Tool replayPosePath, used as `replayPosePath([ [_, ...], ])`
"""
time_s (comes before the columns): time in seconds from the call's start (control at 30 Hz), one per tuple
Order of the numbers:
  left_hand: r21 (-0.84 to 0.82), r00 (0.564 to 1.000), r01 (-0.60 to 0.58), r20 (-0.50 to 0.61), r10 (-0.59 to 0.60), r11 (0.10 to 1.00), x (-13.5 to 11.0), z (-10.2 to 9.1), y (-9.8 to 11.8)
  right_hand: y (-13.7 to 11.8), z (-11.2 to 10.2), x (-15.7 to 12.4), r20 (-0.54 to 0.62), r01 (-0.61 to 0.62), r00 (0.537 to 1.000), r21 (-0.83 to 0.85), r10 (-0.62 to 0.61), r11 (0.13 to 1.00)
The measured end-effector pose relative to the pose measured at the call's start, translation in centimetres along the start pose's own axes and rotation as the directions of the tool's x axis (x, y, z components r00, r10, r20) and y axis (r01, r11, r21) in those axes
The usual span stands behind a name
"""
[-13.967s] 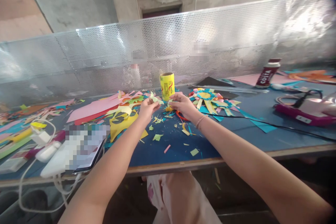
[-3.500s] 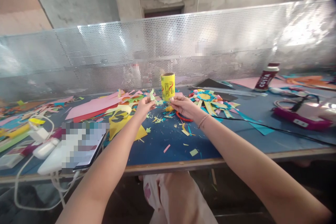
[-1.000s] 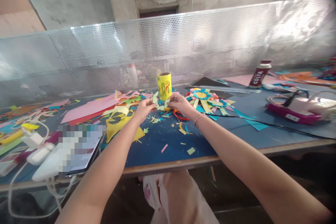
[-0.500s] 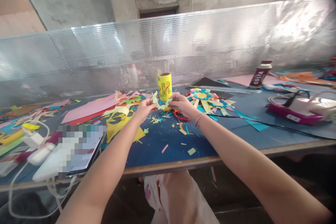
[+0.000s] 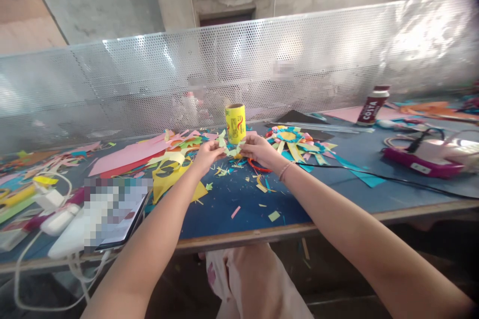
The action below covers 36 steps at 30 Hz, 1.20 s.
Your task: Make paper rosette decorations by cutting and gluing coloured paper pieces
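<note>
Paper (image 5: 234,151) — pt. behind fingers (image 5: 251,147)

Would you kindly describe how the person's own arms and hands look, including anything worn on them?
Both arms are bare, with no sleeves in view. The left hand and right hand are ungloved. A thin pinkish bracelet circles the right wrist; none shows on the left. The fingers are too small to make out any rings.

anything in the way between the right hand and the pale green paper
No, nothing visible stands between them: the right hand pinches the right end of the pale green paper, and the left hand holds its left end. The yellow roll stands upright behind the paper, not between.
</note>
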<state>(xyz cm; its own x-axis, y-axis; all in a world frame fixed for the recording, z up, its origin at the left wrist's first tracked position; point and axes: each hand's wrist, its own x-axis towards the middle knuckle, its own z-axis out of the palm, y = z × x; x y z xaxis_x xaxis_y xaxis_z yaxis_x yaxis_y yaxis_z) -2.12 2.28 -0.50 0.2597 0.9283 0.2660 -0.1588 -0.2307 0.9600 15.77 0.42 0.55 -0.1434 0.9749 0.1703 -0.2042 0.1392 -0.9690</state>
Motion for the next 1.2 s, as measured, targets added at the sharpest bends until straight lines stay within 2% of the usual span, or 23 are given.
replayPosePath([
  [0.27, -0.033, 1.000, -0.006, -0.003, 0.006, 0.999, 0.02, 0.01, 0.03, 0.55, -0.14, 0.49, 0.020, 0.100, 0.995, -0.052, -0.099, 0.994],
  [0.53, -0.041, 0.999, 0.006, -0.036, -0.007, 0.999, -0.38, 0.66, 0.51, 0.32, 0.20, 0.18, 0.035, 0.065, 0.997, -0.049, -0.063, 0.997],
  [0.9, -0.129, 0.997, 0.029, -0.068, -0.038, 0.991, -0.41, 0.75, 0.76, 0.20, 0.27, 0.06, -0.006, 0.117, 0.993, -0.073, -0.118, 0.990],
  [1.2, -0.104, 0.996, 0.039, -0.070, -0.046, 0.994, -0.40, 0.65, 0.89, 0.22, 0.25, 0.16, -0.009, 0.136, 0.990, -0.106, -0.138, 0.985],
])
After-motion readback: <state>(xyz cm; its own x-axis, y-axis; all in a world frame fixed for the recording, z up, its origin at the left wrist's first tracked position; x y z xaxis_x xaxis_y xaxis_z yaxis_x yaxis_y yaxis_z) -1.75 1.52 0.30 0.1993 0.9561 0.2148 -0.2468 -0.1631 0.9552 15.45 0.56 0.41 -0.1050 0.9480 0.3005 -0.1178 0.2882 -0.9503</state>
